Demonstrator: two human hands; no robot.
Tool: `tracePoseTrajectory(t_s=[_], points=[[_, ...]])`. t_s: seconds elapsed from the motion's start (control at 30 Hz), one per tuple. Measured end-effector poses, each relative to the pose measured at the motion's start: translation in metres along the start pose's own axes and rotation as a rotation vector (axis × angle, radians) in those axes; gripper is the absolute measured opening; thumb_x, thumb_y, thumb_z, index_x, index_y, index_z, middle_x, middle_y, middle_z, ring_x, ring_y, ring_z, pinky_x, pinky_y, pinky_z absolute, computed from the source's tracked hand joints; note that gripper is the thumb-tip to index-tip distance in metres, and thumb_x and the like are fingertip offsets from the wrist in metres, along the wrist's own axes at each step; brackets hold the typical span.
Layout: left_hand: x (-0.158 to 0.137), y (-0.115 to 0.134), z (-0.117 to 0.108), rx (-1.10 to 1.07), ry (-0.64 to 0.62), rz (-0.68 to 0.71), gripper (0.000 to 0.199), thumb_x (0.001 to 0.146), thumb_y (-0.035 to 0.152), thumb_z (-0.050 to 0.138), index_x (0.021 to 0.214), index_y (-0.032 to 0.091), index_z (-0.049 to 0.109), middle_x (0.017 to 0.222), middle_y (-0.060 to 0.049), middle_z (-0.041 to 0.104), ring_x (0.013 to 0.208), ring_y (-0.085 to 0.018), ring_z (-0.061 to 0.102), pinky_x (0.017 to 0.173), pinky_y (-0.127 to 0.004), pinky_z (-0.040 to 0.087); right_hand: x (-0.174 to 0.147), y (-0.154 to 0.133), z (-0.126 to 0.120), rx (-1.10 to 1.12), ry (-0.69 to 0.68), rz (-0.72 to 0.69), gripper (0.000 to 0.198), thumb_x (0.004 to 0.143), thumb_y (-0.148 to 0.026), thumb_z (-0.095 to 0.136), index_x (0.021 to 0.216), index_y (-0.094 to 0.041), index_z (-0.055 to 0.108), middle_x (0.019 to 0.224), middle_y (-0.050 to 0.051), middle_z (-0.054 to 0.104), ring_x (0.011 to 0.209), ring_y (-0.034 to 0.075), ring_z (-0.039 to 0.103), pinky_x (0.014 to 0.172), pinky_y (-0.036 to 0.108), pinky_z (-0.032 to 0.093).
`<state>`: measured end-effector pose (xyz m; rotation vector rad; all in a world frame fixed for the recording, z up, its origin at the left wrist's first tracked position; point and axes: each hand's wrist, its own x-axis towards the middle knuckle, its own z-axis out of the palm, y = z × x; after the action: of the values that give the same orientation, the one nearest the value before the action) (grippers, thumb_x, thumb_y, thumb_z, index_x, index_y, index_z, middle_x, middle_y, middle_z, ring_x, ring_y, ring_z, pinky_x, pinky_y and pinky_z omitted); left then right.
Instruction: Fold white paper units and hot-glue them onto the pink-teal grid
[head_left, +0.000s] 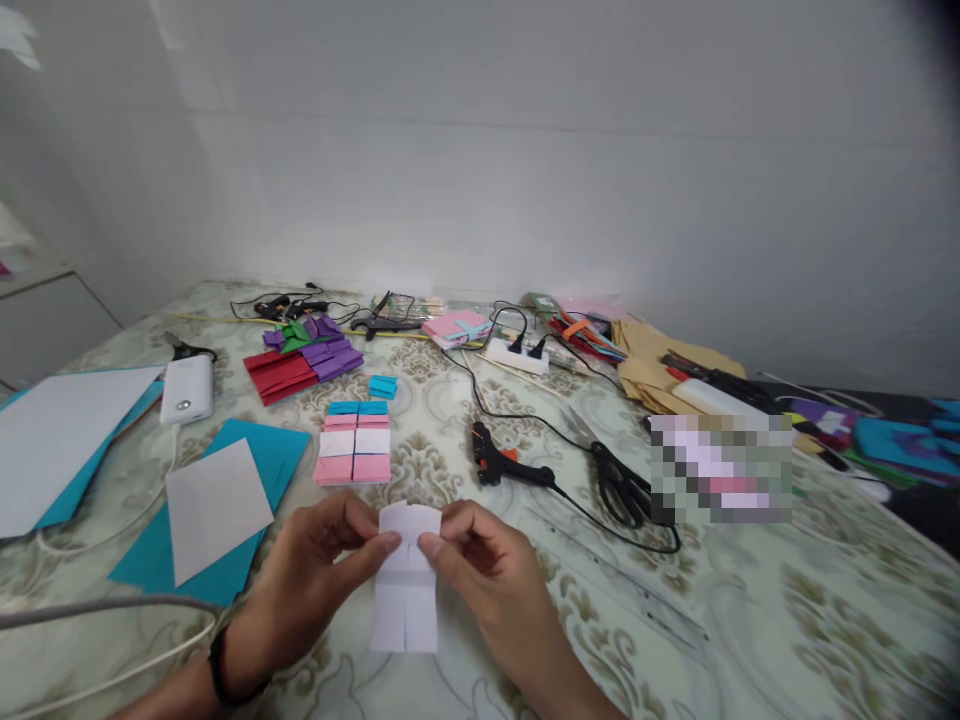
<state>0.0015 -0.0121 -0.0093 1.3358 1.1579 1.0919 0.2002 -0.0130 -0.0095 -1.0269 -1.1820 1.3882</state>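
A white strip of paper (405, 610) with creases and a slit up its lower middle is held between my two hands. My left hand (326, 550) pinches its upper left edge, thumb on top. On the upper right edge, my right hand (484, 560) pinches it the same way. Just beyond the strip lies a stack of folded pink, white and blue paper pieces (354, 442). A small folded blue piece (383, 387) rests behind that stack.
To the right are a black glue gun (506, 460), black-handled scissors (622, 485) and a clear ruler (622, 575). Blue sheets (281, 445), a white square (217, 510) and a power bank (187, 388) lie left. Farther back are red and purple folded papers (281, 375) and a power strip (517, 355).
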Motion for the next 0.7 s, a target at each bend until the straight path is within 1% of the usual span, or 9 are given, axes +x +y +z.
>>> tracePoseTrajectory(t_s=[0.1,0.17,0.37,0.6,0.7], points=[[0.001,-0.005,0.001,-0.032,0.016,-0.007,0.034,0.086,0.038,0.084,0.071,0.017,0.061,0.068,0.001,0.064,0.061,-0.011,0.055,0.055,-0.02,0.045,0.0,0.004,0.001,0.001,0.02,0.007,0.043,0.082,-0.052,0.082,0.07,-0.02,0.058,0.07,-0.002,0.053,0.065,0.013,0.046,0.059,0.025,0.041],[0.001,-0.007,0.002,-0.047,0.003,-0.018,0.035,0.087,0.039,0.083,0.071,0.017,0.061,0.067,0.001,0.063,0.06,-0.011,0.054,0.055,-0.02,0.044,0.0,0.007,0.001,-0.008,0.038,0.027,0.044,0.082,-0.054,0.083,0.07,-0.02,0.058,0.07,-0.002,0.054,0.065,0.014,0.046,0.06,0.025,0.04],[0.003,-0.006,0.004,-0.064,0.0,-0.01,0.038,0.088,0.042,0.082,0.072,0.018,0.058,0.063,0.003,0.057,0.057,-0.011,0.049,0.052,-0.02,0.039,0.003,0.012,0.002,0.016,0.05,0.062,0.05,0.078,-0.06,0.084,0.068,-0.02,0.055,0.067,-0.003,0.051,0.064,0.014,0.042,0.06,0.025,0.037],[0.006,-0.002,0.007,-0.097,0.018,0.03,0.032,0.087,0.042,0.083,0.085,0.019,0.059,0.066,0.005,0.056,0.058,-0.01,0.049,0.053,-0.019,0.038,0.007,0.02,0.002,0.003,0.075,0.049,0.052,0.077,-0.062,0.085,0.069,-0.02,0.056,0.065,-0.004,0.049,0.063,0.013,0.041,0.06,0.026,0.036],[0.007,-0.001,0.008,-0.101,0.032,0.039,0.034,0.086,0.042,0.083,0.09,0.019,0.06,0.067,0.004,0.058,0.06,-0.011,0.053,0.055,-0.02,0.041,0.008,0.023,0.003,0.067,0.076,0.046,0.05,0.075,-0.06,0.088,0.079,-0.019,0.06,0.069,-0.003,0.053,0.066,0.014,0.046,0.063,0.026,0.039]])
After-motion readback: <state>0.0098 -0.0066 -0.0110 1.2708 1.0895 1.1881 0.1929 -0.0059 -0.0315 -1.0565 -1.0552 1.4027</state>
